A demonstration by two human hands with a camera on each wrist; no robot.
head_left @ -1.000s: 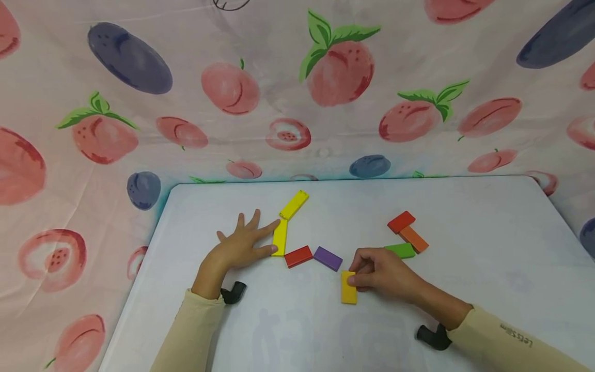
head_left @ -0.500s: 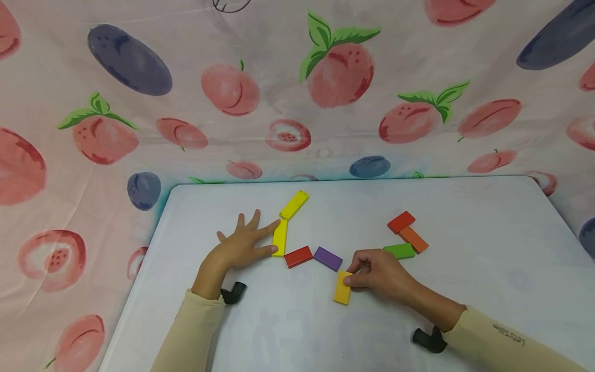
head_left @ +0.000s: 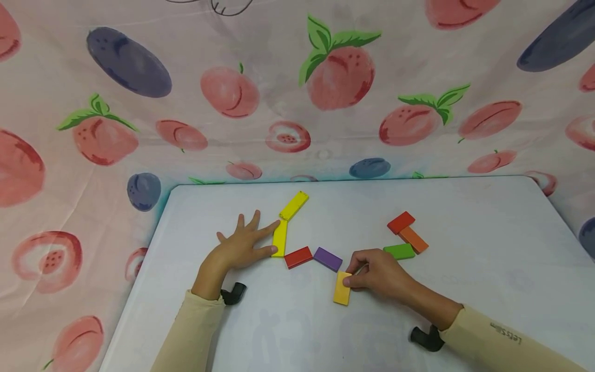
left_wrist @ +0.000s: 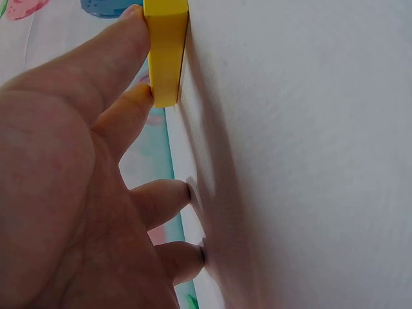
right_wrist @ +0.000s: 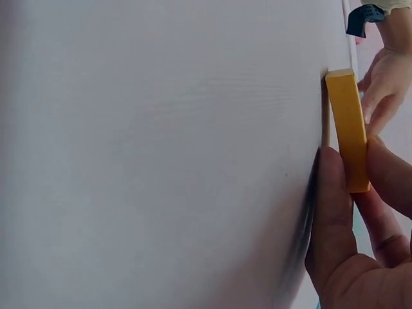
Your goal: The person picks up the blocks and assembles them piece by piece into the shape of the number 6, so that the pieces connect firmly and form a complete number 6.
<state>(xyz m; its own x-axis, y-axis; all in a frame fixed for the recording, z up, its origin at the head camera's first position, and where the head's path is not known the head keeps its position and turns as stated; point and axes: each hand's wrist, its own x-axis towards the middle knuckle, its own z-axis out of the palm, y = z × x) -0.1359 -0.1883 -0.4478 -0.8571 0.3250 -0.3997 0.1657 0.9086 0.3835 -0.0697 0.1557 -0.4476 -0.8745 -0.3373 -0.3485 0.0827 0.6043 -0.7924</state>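
The orange-yellow, smooth-faced rectangular block (head_left: 341, 292) was on my side of the purple rectangular block (head_left: 328, 259), its far end just beside the purple one's right-hand corner; I could not tell whether those two touched. My right hand (head_left: 378, 269), to the right of the purple block and a little nearer me, gripped that orange-yellow piece, pinching it between thumb and fingers by its right edge. Left of the purple block, almost meeting it, lay a red rectangular block (head_left: 299, 257). Further left was a long bright yellow block (head_left: 280, 238), and my left hand (head_left: 239, 247) lay beyond that with its fingers spread, only the thumb and one finger resting against the yellow side. A second bright yellow block (head_left: 294, 205), scuffed with dark marks, angled away on the far left side of the purple one. Well to the right of the purple block sat a green block (head_left: 399, 251), then an orange block (head_left: 413, 239) and another red block (head_left: 401, 222) further from me. All of it was on the white tabletop (head_left: 492, 222), and behind the purple block, past the table's far edge, hung a pale fruit-printed sheet (head_left: 274, 46).
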